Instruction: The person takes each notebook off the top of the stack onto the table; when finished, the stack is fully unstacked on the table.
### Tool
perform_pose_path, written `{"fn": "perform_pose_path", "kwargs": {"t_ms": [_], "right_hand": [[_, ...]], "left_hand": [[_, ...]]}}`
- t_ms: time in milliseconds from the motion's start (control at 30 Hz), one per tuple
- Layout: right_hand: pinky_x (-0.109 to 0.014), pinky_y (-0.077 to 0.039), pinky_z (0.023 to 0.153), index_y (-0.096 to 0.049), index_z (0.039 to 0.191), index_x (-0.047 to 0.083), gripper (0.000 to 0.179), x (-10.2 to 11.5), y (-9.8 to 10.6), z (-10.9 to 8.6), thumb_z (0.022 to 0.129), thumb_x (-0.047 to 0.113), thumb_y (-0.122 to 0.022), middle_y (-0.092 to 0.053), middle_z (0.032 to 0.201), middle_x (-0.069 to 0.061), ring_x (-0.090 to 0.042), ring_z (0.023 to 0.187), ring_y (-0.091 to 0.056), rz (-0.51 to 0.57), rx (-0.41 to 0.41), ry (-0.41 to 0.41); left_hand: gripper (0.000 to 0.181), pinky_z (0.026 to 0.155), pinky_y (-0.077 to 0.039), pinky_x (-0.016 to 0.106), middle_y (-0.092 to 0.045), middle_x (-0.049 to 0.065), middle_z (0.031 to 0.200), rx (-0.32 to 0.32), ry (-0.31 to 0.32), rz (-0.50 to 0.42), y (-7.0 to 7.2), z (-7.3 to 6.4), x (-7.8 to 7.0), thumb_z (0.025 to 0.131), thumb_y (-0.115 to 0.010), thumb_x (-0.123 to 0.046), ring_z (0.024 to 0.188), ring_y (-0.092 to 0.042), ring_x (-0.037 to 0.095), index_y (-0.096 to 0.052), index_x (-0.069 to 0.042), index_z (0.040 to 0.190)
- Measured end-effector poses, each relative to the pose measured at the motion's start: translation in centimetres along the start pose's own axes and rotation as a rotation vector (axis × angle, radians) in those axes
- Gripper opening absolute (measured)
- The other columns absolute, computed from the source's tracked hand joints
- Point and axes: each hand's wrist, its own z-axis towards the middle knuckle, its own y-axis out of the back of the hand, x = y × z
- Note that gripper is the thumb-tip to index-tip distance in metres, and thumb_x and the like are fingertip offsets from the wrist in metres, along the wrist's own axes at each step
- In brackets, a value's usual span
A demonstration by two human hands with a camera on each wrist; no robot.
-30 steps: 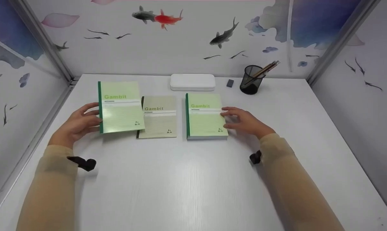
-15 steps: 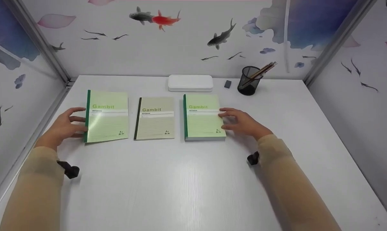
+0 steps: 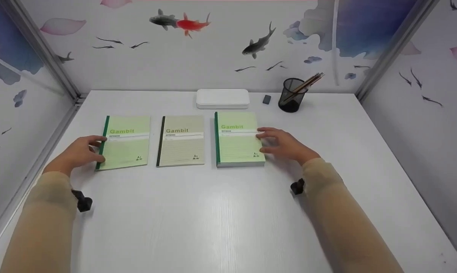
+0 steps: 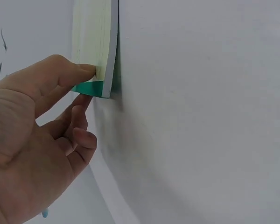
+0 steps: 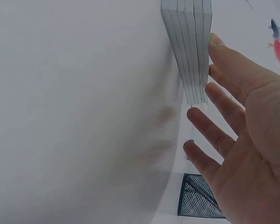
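The green book [image 3: 127, 146] lies left of the grey book [image 3: 181, 146], near it but not touching, its dark spine [image 3: 102, 148] on the side away from it. The left hand [image 3: 76, 154] has thumb and forefinger clamped on that spine, the other fingers bent in and, as far as I can see, off the book; how much reaches under the cover I can't make out. It's thin, so I'd call it light, and bendy with it: hold one edge alone and the free side should droop. The cover looks smooth, so it may slide on the counter [image 3: 198, 220] or slip from a lazy pinch. I doubt it can break, though a corner could crease. To my mind the spine is the right hold, being the stiffest part, near its middle so the book doesn't twist.

Right of the grey book sits the stack [image 3: 237, 146], several books thick and probably heavier, liable to shear if only the top one is gripped. The right hand [image 3: 288, 146] touches its edge farthest from the grey book, fingers spread apart, not clamped. I'd take that one with fingers beneath the bottom book
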Motion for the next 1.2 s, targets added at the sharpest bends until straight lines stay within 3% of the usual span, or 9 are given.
{"fn": "perform_pose_path", "kwargs": {"t_ms": [233,400,533,733,867,967,1100,1200], "right_hand": [[-0.053,-0.019,0.129,-0.061,0.144,0.021,0.052,0.1,-0.1,0.0,0.095,0.028,-0.076,-0.039,0.165,0.008,-0.024,0.159,-0.024,0.033,0.005,-0.018],[-0.052,-0.018,0.129,-0.060,0.145,0.021,0.052,0.2,0.0,0.0,0.095,0.029,-0.076,-0.038,0.166,0.008,-0.023,0.159,-0.022,0.031,0.005,-0.014],[-0.053,-0.018,0.129,-0.062,0.142,0.017,0.051,0.4,0.2,0.0,0.094,0.026,-0.077,-0.040,0.165,0.005,-0.026,0.159,-0.024,0.034,-0.005,0.000],[-0.054,-0.018,0.129,-0.061,0.143,0.017,0.052,0.2,0.1,-0.1,0.094,0.025,-0.077,-0.039,0.165,0.003,-0.028,0.159,-0.023,0.040,0.004,0.004],[-0.053,-0.023,0.128,-0.060,0.144,0.019,0.053,0.0,0.0,-0.4,0.094,0.026,-0.077,-0.038,0.166,0.004,-0.027,0.158,-0.026,0.055,0.008,-0.027],[-0.052,-0.028,0.126,-0.060,0.144,0.019,0.052,0.2,0.0,-0.4,0.095,0.027,-0.076,-0.038,0.165,0.006,-0.026,0.157,-0.028,0.052,0.008,-0.041],[-0.053,-0.026,0.127,-0.060,0.144,0.019,0.052,0.6,0.1,-0.3,0.095,0.027,-0.076,-0.037,0.166,0.006,-0.026,0.158,-0.026,0.047,0.015,-0.045],[-0.053,-0.024,0.127,-0.059,0.145,0.022,0.053,0.7,0.2,-0.3,0.096,0.029,-0.075,-0.035,0.167,0.008,-0.025,0.159,-0.024,0.051,0.021,-0.067]], "left_hand": [[0.078,0.111,-0.031,0.074,-0.034,0.037,0.150,0.007,0.030,0.138,0.0,0.5,-0.7,0.090,-0.070,-0.016,0.133,-0.032,0.054,-0.034,-0.002,0.157],[0.074,0.109,-0.030,0.076,-0.035,0.039,0.146,-0.003,0.026,0.220,0.2,0.4,-1.4,0.090,-0.071,-0.018,0.131,-0.028,0.056,-0.040,-0.001,0.154],[0.080,0.107,-0.033,0.077,-0.029,0.042,0.149,-0.027,0.000,0.261,-0.3,0.5,-2.9,0.086,-0.076,-0.015,0.133,-0.027,0.057,-0.038,-0.002,0.156],[0.091,0.111,-0.034,0.073,-0.023,0.036,0.157,-0.086,-0.109,0.202,-3.3,1.6,-7.4,0.085,-0.082,-0.017,0.144,-0.026,0.056,-0.033,-0.012,0.161],[0.081,0.112,-0.041,0.064,-0.032,0.024,0.157,-0.120,-0.155,0.079,-6.2,2.8,-10.5,0.090,-0.080,-0.021,0.140,-0.041,0.046,-0.039,-0.016,0.159],[0.069,0.105,-0.049,0.056,-0.038,0.018,0.155,-0.133,-0.196,0.002,-7.9,3.7,-12.1,0.093,-0.077,-0.021,0.130,-0.049,0.039,-0.046,-0.016,0.155],[0.057,0.095,-0.050,0.048,-0.047,0.017,0.146,-0.154,-0.267,-0.034,-9.6,4.4,-14.0,0.094,-0.074,-0.018,0.120,-0.052,0.035,-0.055,-0.012,0.147],[0.052,0.096,-0.050,0.047,-0.050,0.016,0.144,-0.149,-0.301,-0.039,-10.7,4.6,-16.0,0.094,-0.073,-0.017,0.119,-0.054,0.034,-0.058,-0.011,0.144]]}}
